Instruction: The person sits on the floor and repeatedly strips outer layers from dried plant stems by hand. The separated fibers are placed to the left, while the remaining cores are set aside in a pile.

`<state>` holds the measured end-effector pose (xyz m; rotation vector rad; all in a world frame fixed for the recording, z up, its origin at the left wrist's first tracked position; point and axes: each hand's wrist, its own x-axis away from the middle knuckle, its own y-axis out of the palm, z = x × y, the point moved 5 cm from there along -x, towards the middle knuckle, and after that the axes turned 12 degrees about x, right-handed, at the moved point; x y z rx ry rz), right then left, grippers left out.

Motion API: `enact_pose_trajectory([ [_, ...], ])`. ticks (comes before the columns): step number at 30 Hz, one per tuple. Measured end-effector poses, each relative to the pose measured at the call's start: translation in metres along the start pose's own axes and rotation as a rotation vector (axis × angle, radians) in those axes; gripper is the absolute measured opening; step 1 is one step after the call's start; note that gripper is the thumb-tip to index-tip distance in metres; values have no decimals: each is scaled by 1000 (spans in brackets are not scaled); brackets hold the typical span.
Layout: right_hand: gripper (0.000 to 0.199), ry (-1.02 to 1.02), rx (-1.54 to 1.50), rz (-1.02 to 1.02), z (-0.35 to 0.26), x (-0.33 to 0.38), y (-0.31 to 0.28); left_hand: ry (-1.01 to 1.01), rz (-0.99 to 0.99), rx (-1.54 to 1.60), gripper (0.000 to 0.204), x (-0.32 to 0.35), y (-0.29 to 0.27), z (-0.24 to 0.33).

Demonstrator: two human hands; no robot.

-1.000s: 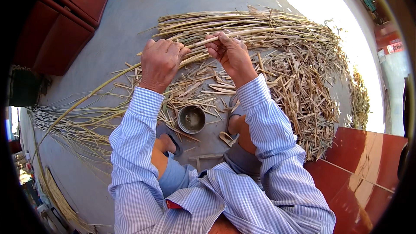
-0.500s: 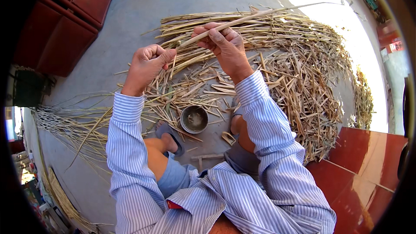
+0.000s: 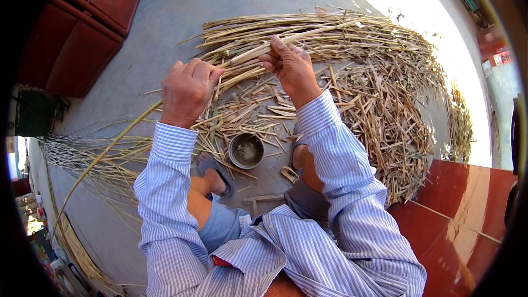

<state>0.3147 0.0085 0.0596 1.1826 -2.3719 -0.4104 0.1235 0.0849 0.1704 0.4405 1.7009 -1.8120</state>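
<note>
Cane (image 3: 286, 41), long, pale, straight-edged

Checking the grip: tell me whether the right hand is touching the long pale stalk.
Touching. Head view shows the right hand with fingers closed around the long pale stalk.

Cane strip (image 3: 286, 39): dry, matt, fibrous plant stalk, pale straw colour. Floor (image 3: 165, 33) at upper centre: matt grey concrete. Bowl (image 3: 246, 150): dull, probably metal. Tiles (image 3: 467, 214) at lower right: glossy red. Sleeves (image 3: 335, 148): striped woven cloth.
</note>
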Motion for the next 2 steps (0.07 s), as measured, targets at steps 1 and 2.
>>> enact_pose_trajectory([
  [1, 27, 28, 41, -38, -3, -2, -2, -5, -7, -12, 19, 3, -4, -3],
  [2, 29, 57, 82, -76, -8, -5, -5, -26, -48, -24, 18, 7, -6, -7],
])
